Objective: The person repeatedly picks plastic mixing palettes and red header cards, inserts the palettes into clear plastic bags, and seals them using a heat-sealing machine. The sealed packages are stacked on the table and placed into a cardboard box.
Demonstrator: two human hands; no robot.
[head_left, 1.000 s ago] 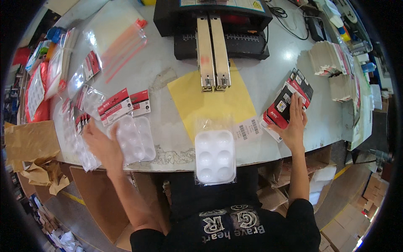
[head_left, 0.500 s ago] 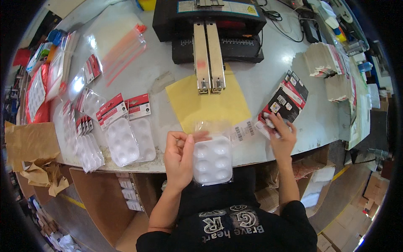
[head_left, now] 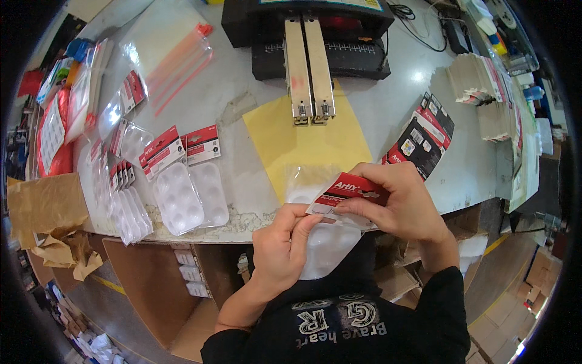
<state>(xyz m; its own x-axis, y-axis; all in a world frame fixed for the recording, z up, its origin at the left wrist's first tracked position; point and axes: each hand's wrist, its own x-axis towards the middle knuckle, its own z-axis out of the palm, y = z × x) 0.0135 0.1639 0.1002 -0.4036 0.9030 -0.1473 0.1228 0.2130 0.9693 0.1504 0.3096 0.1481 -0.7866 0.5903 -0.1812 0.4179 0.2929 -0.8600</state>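
In my head view, the right hand [head_left: 403,203] pinches a red header card [head_left: 348,189]; the left hand [head_left: 279,249] has fingertips pressed together at its left corner. The white palette [head_left: 327,252] is below, at the worktable's [head_left: 245,182] front edge. Bagged palettes [head_left: 179,200] crowd leftward; a black machine [head_left: 297,54] stands beyond.

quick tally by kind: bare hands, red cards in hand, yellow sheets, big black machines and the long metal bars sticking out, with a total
Bare hands (left hand, right hand): 2
Red card in hand: 1
Yellow sheet: 1
Big black machine: 1
Long metal bars: 2
Total: 7
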